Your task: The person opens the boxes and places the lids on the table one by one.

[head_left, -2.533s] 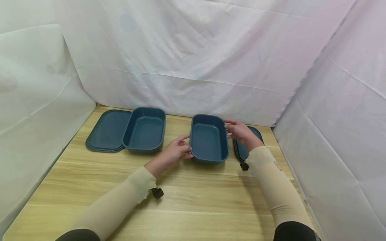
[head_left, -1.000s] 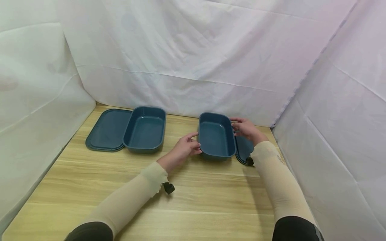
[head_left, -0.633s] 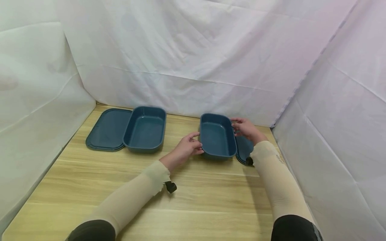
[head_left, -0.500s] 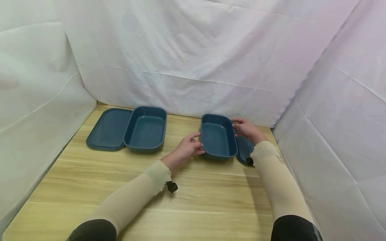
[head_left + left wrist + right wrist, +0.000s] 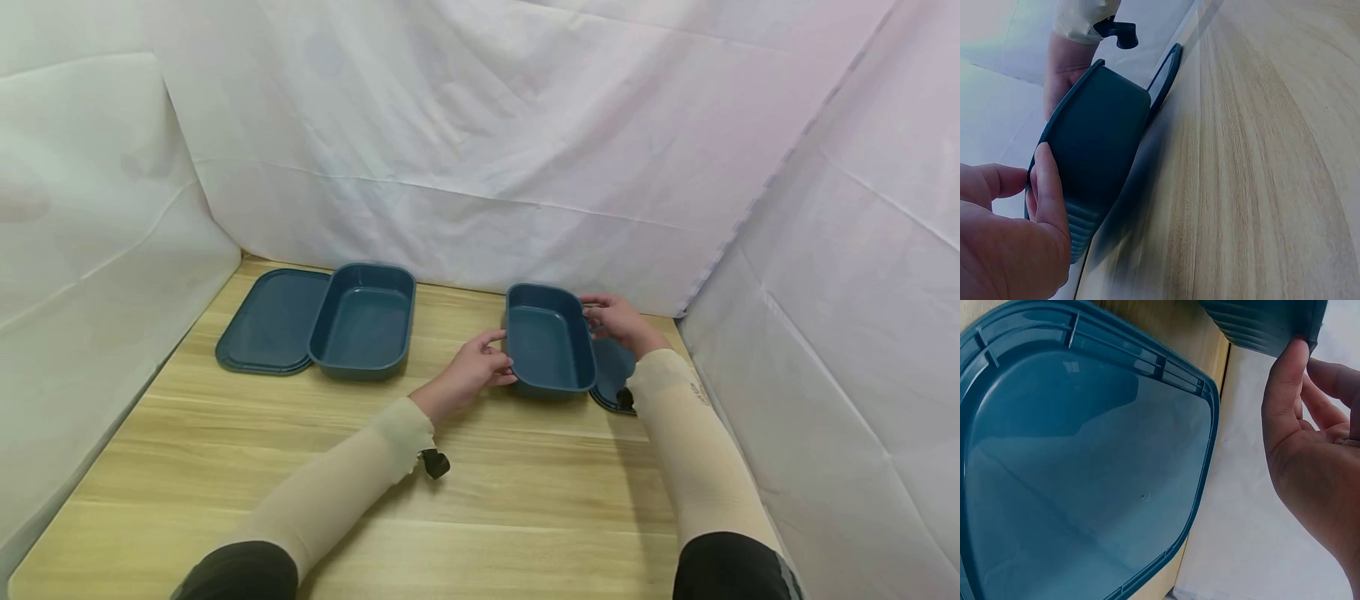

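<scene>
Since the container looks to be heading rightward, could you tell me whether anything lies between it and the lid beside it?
Nothing visible does. Both the left hand and the right hand grip the container, held partly over the lid on the table; only the right hand's fingers are near that edge.

Two dish-and-lid pairs on a table, one at far left, one at far right.

On the pale wooden table, the dark blue rectangular plastic dish sits at far left, overlapping the right edge of the flat dark blue plastic lid lying to its left. The second dark blue plastic dish is at far right, between the left hand and right hand, partly over another dark blue lid to its right. White fabric walls stand behind and at both sides.
</scene>
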A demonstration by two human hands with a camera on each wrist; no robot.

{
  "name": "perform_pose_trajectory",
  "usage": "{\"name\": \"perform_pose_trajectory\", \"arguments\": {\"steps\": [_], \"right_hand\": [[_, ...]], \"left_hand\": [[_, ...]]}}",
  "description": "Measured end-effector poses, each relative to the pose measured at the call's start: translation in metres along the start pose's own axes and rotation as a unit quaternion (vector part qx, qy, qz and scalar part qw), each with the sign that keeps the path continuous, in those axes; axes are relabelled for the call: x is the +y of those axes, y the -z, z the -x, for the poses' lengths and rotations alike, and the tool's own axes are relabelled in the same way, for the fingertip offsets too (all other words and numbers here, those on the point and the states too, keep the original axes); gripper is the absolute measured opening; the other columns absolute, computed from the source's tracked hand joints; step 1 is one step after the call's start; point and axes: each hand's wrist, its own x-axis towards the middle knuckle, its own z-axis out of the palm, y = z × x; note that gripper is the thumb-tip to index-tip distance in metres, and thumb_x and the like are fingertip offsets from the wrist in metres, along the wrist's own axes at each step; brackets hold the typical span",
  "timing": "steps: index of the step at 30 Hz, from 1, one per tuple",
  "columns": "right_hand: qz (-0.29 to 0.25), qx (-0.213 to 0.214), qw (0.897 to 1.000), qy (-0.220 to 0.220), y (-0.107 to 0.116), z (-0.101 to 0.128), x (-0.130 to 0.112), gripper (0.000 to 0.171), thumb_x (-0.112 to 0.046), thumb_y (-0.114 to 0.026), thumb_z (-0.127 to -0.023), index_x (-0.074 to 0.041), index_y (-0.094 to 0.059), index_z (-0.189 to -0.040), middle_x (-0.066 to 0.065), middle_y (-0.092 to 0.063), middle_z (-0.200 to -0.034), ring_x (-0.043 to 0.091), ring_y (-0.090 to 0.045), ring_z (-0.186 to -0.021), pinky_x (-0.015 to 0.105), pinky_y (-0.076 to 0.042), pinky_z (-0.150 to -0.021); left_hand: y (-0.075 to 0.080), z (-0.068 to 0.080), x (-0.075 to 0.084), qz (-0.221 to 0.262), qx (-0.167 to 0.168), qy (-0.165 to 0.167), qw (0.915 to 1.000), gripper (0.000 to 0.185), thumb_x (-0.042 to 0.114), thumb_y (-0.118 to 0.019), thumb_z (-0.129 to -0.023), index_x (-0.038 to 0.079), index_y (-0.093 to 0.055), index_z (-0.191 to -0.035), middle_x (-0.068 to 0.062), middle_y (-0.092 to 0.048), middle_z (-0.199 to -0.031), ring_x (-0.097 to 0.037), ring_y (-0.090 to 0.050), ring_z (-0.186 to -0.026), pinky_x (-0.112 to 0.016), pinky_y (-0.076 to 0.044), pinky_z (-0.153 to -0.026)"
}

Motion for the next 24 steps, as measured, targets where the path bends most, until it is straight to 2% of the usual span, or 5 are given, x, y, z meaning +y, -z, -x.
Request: {"name": "perform_pose_trajectory", "arguments": {"steps": [9, 19, 24], "right_hand": [[0.014, -0.003, 1.0, -0.007, 0.004, 0.0011, 0.0029, 0.048, -0.017, -0.051, -0.119, -0.005, -0.048, -0.166, 0.023, -0.059, -0.133, 0.023, -0.061, -0.096, 0.039, -0.062, -0.08], [0.019, 0.004, 1.0, -0.013, 0.0052, -0.002, 0.0064, 0.047, -0.016, -0.051, -0.119, -0.003, -0.048, -0.165, 0.02, -0.058, -0.134, 0.021, -0.061, -0.095, 0.037, -0.062, -0.079], [0.021, 0.006, 1.0, -0.013, 0.0059, -0.0016, 0.0088, 0.049, -0.016, -0.051, -0.119, -0.003, -0.047, -0.166, 0.021, -0.056, -0.137, 0.022, -0.061, -0.097, 0.044, -0.062, -0.087]], "left_hand": [[-0.0033, -0.0035, -0.0019, -0.007, -0.001, 0.006, 1.0, 0.073, -0.009, -0.058, -0.103, 0.008, -0.038, -0.171, -0.013, -0.059, -0.103, -0.022, -0.066, -0.086, -0.039, -0.065, -0.091], [-0.0026, -0.0068, -0.0065, -0.012, -0.001, 0.015, 0.9998, 0.072, -0.009, -0.058, -0.104, 0.009, -0.039, -0.171, -0.014, -0.058, -0.107, -0.021, -0.064, -0.088, -0.038, -0.065, -0.091], [-0.0039, -0.0072, -0.0068, -0.016, -0.001, 0.012, 0.9998, 0.071, -0.008, -0.058, -0.104, 0.009, -0.039, -0.171, -0.014, -0.058, -0.108, -0.021, -0.064, -0.088, -0.037, -0.065, -0.09]]}}
